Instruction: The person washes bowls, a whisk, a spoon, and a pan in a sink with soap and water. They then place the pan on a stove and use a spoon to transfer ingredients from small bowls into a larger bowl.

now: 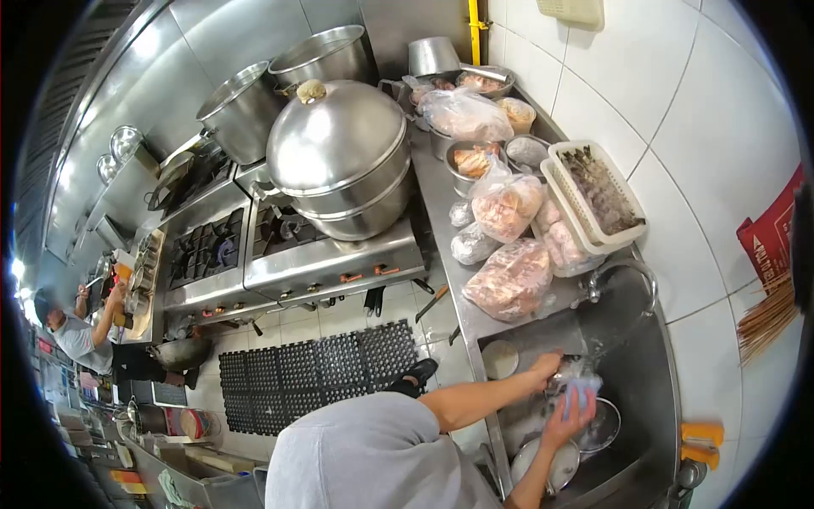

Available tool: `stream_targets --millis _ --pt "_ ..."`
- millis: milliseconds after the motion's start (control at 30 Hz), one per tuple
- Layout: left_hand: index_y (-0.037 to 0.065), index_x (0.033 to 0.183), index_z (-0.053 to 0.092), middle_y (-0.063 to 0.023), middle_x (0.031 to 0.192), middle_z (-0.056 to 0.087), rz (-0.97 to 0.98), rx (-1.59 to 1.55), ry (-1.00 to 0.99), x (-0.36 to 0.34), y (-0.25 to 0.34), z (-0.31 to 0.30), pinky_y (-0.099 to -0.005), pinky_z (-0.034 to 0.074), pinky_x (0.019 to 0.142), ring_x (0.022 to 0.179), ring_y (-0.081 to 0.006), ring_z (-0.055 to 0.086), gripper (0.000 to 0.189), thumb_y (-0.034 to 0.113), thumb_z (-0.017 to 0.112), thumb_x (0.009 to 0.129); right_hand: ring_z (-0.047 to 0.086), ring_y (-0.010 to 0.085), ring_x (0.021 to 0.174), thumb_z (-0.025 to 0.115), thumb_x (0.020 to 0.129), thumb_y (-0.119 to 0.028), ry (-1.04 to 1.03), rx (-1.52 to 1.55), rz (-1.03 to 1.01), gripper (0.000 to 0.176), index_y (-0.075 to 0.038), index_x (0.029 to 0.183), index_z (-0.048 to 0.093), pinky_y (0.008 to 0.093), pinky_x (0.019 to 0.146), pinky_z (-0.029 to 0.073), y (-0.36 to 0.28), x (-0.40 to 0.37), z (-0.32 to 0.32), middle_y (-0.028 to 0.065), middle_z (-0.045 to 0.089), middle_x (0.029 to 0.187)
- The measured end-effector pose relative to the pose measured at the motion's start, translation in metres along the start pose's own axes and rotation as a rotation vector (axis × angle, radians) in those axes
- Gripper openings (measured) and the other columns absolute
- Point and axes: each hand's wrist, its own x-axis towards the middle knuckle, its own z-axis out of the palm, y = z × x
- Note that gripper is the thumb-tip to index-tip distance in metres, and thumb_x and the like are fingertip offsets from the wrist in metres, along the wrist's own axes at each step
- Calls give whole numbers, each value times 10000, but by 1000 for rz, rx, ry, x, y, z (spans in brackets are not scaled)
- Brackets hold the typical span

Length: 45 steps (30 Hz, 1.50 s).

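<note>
Both my hands are inside the steel sink (644,407). My left hand (547,368) is closed on a shiny, wet object that I cannot make out. My right hand (568,427) has its fingers around a pale purple sponge (583,390), pressed close to that object. Below the right hand, a round metal bowl (612,431) lies in the sink. A wide round metal vessel (564,467) is nearer my body, partly hidden by my right forearm. On the sink's left side sits a small round bowl (500,360). The curved faucet (649,284) arches over the far end.
Bagged raw meat (509,280) and a white basket (555,157) of dark pieces crowd the counter beyond the sink. A large steamer pot (339,153) stands on the stove (339,276). A black mat (314,373) covers floor behind me. Another person (89,339) works far left.
</note>
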Motion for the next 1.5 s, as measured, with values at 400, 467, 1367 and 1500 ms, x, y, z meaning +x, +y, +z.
stream_targets --millis 400,467,1367,1500 --pt "79 981 607 -16 855 645 -311 174 -709 60 -66 -13 -252 557 544 550 -110 604 418 476 572 855 558 320 1046 632 838 -221 -47 1330 931 479 21 1232 507 433 930 416 16 -6 -1 165 577 1170" --pt "76 1225 505 -144 1221 530 -483 212 -719 59 -16 -14 -367 586 650 874 -243 641 698 636 548 811 558 348 1041 650 812 -238 -251 791 670 488 27 1206 537 443 920 421 26 0 -5 196 584 1156" --pt "88 1231 502 -79 1098 606 -225 507 -567 0 49 20 -477 492 785 962 -257 598 648 602 547 837 619 393 732 647 694 -94 -417 281 222 198 26 842 593 431 668 483 10 9 17 214 629 780" --pt "68 1262 478 -99 1164 583 -214 276 -682 28 15 -7 -446 488 822 1015 -271 591 645 587 488 880 633 392 780 688 703 -166 -234 636 705 286 55 858 594 412 700 485 -12 29 7 250 636 815"
